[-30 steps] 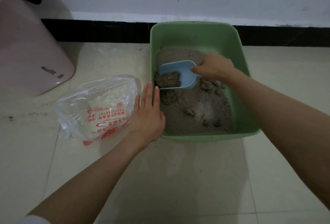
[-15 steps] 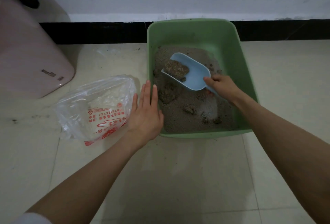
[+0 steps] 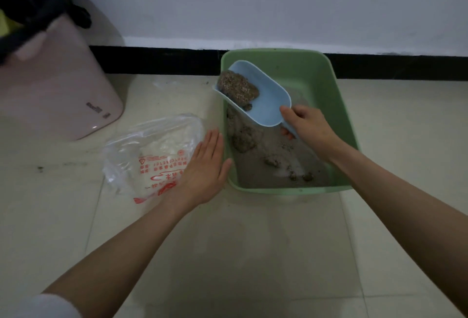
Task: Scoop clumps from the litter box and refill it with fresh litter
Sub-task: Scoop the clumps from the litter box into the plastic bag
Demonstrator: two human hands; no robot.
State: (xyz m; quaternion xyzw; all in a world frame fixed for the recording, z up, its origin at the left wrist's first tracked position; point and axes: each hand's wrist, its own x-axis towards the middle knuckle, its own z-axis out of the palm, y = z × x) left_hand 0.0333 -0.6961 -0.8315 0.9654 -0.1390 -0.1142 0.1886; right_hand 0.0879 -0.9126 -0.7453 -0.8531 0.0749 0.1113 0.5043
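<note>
Litter box [image 3: 344, 104], green, sits on the tiled floor against the baseboard. Left hand [image 3: 205, 168] lies flat, fingers straight and together, on the plastic bag [image 3: 149, 155] beside the box's left wall. Right hand [image 3: 307, 127] grips the blue scoop [image 3: 263, 94] by its mostly hidden handle. Scoop carries one brown clump [image 3: 238, 87], raised over the grey litter [image 3: 273, 160]. Bag contents indistinct.

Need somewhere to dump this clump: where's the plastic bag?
The plastic bag lies on the floor left of the green litter box, beside the left hand.
</note>
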